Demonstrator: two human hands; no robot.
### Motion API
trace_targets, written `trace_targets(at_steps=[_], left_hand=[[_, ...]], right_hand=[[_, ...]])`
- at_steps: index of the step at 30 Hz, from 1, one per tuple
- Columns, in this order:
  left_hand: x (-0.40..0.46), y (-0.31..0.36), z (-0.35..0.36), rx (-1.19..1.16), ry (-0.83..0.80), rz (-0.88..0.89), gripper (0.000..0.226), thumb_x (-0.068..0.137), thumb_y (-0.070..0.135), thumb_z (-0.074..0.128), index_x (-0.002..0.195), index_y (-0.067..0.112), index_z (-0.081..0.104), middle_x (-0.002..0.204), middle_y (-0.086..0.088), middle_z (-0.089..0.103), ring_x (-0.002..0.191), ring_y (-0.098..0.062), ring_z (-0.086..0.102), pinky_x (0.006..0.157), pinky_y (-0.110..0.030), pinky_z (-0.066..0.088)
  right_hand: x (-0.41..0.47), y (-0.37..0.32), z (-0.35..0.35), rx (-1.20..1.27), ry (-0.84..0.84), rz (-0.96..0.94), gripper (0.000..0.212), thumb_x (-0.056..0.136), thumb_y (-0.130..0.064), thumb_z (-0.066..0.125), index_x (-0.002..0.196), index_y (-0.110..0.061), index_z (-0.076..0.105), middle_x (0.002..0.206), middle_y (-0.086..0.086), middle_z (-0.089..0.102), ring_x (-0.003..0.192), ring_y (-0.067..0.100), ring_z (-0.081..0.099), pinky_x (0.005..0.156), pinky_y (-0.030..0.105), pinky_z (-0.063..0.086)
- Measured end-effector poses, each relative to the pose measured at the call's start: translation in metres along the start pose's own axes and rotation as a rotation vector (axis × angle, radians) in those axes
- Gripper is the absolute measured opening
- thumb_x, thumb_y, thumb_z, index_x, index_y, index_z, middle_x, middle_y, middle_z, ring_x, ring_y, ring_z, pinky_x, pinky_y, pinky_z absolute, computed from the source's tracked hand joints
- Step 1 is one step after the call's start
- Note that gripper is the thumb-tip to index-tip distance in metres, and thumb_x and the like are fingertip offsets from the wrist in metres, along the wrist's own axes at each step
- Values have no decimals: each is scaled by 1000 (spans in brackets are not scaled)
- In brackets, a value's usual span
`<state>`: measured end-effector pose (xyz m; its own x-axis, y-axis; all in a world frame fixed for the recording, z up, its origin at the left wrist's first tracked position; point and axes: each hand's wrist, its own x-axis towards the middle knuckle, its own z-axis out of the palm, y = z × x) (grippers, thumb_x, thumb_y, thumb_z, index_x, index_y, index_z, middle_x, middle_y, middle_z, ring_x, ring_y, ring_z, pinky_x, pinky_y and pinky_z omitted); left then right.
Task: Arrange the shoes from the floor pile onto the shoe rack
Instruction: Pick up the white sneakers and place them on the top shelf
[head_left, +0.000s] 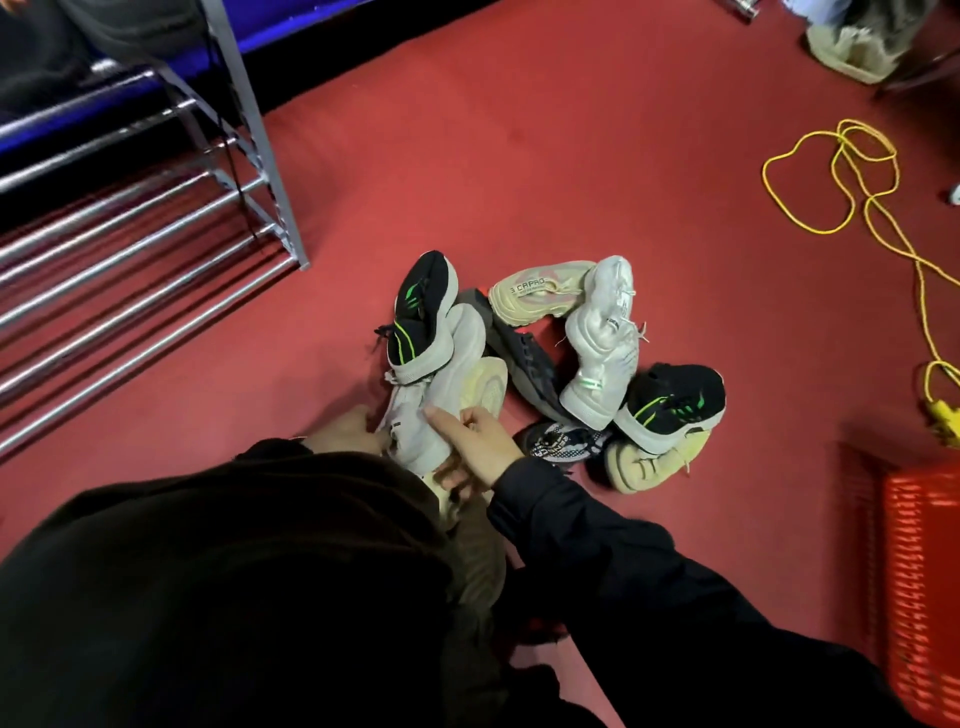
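Both hands are on one pale grey sneaker (441, 395) at the near edge of the pile, on the red carpet (519, 156): the right hand (475, 447) grips its side with thumb laid along the upper and fingers curled under the heel, and the left hand (345, 431) presses against the other side, mostly hidden by the dark sleeve (260, 545), so how its fingers sit I cannot tell. A black sneaker with green stripes (421, 312) rests on top of the grey one, toe pointing away. Just to the right lies a dark shoe (524, 358) on its side, then a cream shoe marked CAPRO (535, 291) sole-up, touching a white sneaker (602, 338) that leans across the heap. Its black-and-green mate (670, 405) sits at the right end over a cream sole (644, 462), with a patterned dark shoe (561, 441) beside it. The metal shoe rack (130, 249) stands well apart at the upper left. A yellow cable (852, 197) loops far right, near a red crate (919, 582).
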<state>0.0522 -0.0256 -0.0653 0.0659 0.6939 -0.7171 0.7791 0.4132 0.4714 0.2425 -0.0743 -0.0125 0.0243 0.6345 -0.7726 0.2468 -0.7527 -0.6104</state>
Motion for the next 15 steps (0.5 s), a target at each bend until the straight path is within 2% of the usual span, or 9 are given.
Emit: trace_targets(at_steps=[2, 4, 6, 8, 9, 11, 13, 15], left_hand=[[-4, -8, -1, -99, 40, -37, 42, 86, 31, 72, 124, 15, 63, 120, -8, 69, 102, -23, 63, 95, -37, 49], [-14, -8, -3, -414, -13, -43, 45, 88, 28, 73, 128, 11, 61, 119, -10, 69, 107, -22, 64, 104, -40, 47], [-23, -4, -7, -582, -36, -32, 40, 92, 19, 68, 130, 8, 57, 121, -10, 66, 114, -26, 62, 109, -40, 43], [-22, -4, -11, -604, 40, -18, 34, 94, 16, 65, 127, 7, 60, 121, -11, 66, 113, -26, 62, 107, -37, 43], [-24, 1, -16, -586, 93, -27, 30, 95, 17, 63, 123, 6, 63, 118, -11, 67, 110, -26, 62, 102, -34, 44], [-27, 8, -27, -583, 147, 6, 30, 95, 19, 60, 118, -1, 64, 106, -12, 67, 100, -28, 63, 89, -35, 47], [-31, 13, -35, -827, 169, 24, 33, 87, 27, 64, 110, 3, 71, 93, -10, 71, 88, -28, 65, 80, -38, 50], [-27, 9, -39, -981, 261, 22, 24, 79, 29, 66, 91, 10, 75, 83, -9, 72, 84, -27, 64, 78, -39, 49]], right_hand=[[0, -6, 1, 25, 26, -28, 44, 86, -56, 66, 86, -18, 45, 51, -1, 58, 46, 23, 59, 39, 25, 41], [-4, -10, -12, 46, 126, -113, 35, 86, -46, 61, 69, -19, 46, 50, -4, 46, 44, 19, 46, 47, 31, 35], [-10, -9, -33, 222, 251, -145, 30, 74, -45, 58, 55, -25, 47, 53, -7, 43, 58, 18, 40, 62, 38, 31], [-12, -4, -54, 367, 304, -169, 26, 76, -43, 55, 58, -24, 55, 64, -1, 53, 70, 20, 45, 70, 39, 34], [-13, -3, -61, 373, 327, -171, 27, 83, -38, 52, 62, -21, 53, 65, 3, 52, 69, 20, 45, 68, 37, 35], [-15, -1, -68, 371, 359, -154, 36, 93, -30, 46, 59, -20, 41, 54, 3, 42, 52, 19, 40, 55, 31, 30], [-17, -1, -70, 414, 364, -128, 37, 90, -34, 46, 57, -20, 38, 46, 1, 37, 42, 19, 34, 47, 25, 26], [-20, -3, -67, 491, 381, -157, 28, 81, -37, 48, 60, -21, 38, 52, 1, 36, 45, 19, 33, 46, 24, 25]])
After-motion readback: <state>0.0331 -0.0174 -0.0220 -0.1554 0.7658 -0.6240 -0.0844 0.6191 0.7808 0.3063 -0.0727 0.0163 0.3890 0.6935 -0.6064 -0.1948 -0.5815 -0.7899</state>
